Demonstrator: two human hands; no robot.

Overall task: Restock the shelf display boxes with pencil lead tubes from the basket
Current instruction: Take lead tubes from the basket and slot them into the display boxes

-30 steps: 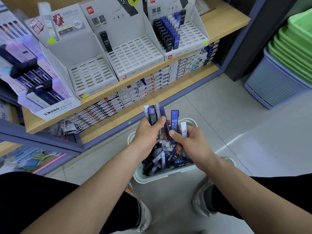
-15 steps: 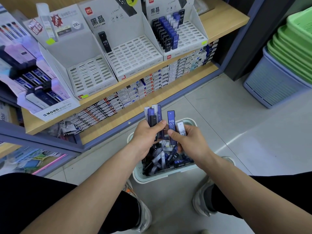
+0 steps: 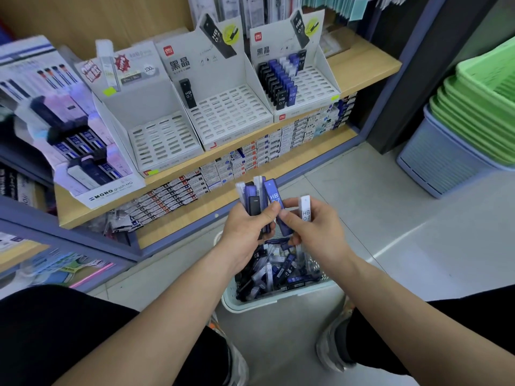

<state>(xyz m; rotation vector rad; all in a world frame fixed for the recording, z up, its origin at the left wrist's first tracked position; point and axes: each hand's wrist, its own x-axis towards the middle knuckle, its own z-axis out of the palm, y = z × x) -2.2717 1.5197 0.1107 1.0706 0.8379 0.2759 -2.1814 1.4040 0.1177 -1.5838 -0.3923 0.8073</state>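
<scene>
Gripping upright lead tubes (image 3: 252, 200), the left hand (image 3: 245, 231) sits beside the right hand (image 3: 316, 232), pinching a left-leaning blue tube (image 3: 273, 194).

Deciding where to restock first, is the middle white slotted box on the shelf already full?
No, the middle white slotted box holds only one black tube; its other slots show empty.

Hands sorting lead tubes above the basket (image 3: 281, 298)

Left hand (image 3: 245, 227) is gripping a tube bundle (image 3: 255, 196); right hand (image 3: 315, 229) is pinching a blue tube (image 3: 276, 201) and holding a white tube (image 3: 305, 208).
</scene>
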